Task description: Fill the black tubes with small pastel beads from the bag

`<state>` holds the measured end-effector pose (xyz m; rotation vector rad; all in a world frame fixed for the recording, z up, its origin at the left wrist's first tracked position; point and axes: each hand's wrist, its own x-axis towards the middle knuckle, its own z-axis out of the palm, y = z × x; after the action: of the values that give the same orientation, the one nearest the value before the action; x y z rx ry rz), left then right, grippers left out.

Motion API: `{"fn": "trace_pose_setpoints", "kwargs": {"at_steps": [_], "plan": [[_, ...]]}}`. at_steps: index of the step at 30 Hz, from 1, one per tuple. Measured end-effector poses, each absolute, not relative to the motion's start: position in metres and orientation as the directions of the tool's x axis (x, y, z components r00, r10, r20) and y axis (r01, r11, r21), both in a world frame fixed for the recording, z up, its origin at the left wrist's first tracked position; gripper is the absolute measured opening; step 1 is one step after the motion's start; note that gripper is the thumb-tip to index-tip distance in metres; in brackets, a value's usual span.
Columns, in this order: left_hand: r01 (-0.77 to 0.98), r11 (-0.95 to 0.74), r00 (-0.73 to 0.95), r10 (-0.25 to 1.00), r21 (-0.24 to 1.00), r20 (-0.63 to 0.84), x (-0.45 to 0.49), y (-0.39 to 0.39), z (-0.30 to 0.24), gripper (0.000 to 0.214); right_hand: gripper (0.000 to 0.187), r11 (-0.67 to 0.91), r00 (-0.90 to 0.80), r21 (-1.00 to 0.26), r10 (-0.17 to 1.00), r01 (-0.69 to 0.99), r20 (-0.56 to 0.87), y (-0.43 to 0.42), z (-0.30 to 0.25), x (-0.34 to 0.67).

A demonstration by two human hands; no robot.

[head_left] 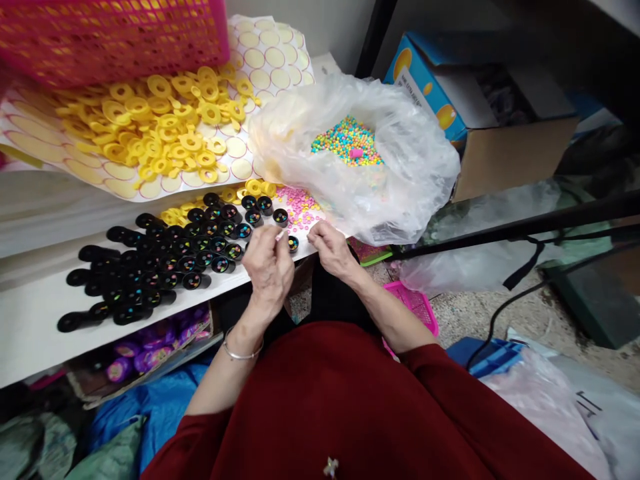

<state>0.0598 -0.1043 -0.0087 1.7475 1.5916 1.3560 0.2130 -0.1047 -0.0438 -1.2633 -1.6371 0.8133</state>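
Observation:
My left hand (270, 263) is closed in a pinch at the shelf's front edge, beside the near end of the black cups. Something pale may be at its fingertips, too small to name. My right hand (330, 247) is closed too, a little to the right, and what its fingers hold is hidden. Between the hands stands one black cup (293, 245) with colourful bits inside. Many more small black cups (189, 264) are grouped to the left, with coloured beads in those whose mouths show. Behind the hands lies a scatter of small pink and yellow beads (300, 203).
A clear plastic bag (410, 167) of multicoloured beads (347, 137) lies open at the back, a pink piece among them. Yellow ring-shaped parts (160, 123) are heaped on sticker sheets (273, 57), beneath a pink basket (115, 47). A cardboard box (515, 153) stands right.

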Motion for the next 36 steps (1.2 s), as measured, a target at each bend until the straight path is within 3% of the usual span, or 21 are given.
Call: {"fn": "trace_pose_setpoints", "kwargs": {"at_steps": [2,4,6,9,14,20,26,29,36], "plan": [[0.346,-0.15,-0.126,0.971,0.926,0.204,0.067,-0.124,-0.002,0.016,0.031,0.224,-0.052,-0.961,0.974,0.165,0.218,-0.115,-0.031,0.206],[0.09,0.057,-0.058,0.997,0.994,-0.052,0.074,-0.138,0.0,0.023,0.033,0.221,-0.067,-0.974,0.974,0.057,0.217,-0.124,-0.018,0.202],[-0.15,0.24,0.023,0.971,0.959,-0.239,0.079,-0.144,0.0,0.027,0.032,0.239,-0.081,-0.97,0.969,0.052,0.234,-0.129,-0.01,0.201],[-0.347,0.315,0.046,0.946,0.883,-0.32,0.08,-0.145,-0.003,0.028,0.029,0.236,-0.079,-0.964,0.97,0.123,0.228,-0.131,-0.009,0.199],[-0.415,0.338,0.036,0.934,0.845,-0.356,0.08,-0.142,-0.008,0.03,0.023,0.247,0.045,-0.922,0.961,0.299,0.272,-0.132,-0.023,0.189],[-0.548,0.379,0.061,0.907,0.746,-0.416,0.081,-0.138,-0.005,0.029,0.02,0.328,0.093,-0.89,0.923,0.318,0.374,-0.132,-0.029,0.183],[-0.587,0.491,0.159,0.849,0.643,-0.504,0.072,-0.133,-0.002,0.02,0.02,0.384,0.022,-0.85,0.907,0.361,0.42,-0.133,-0.029,0.183],[-0.583,0.468,0.119,0.858,0.664,-0.5,0.069,-0.133,-0.003,0.018,0.018,0.401,-0.001,-0.84,0.903,0.367,0.43,-0.132,-0.031,0.183],[-0.535,0.395,-0.011,0.88,0.747,-0.474,0.063,-0.127,-0.007,0.018,0.019,0.537,-0.296,-0.694,0.843,0.479,0.449,-0.122,-0.029,0.192]]}}
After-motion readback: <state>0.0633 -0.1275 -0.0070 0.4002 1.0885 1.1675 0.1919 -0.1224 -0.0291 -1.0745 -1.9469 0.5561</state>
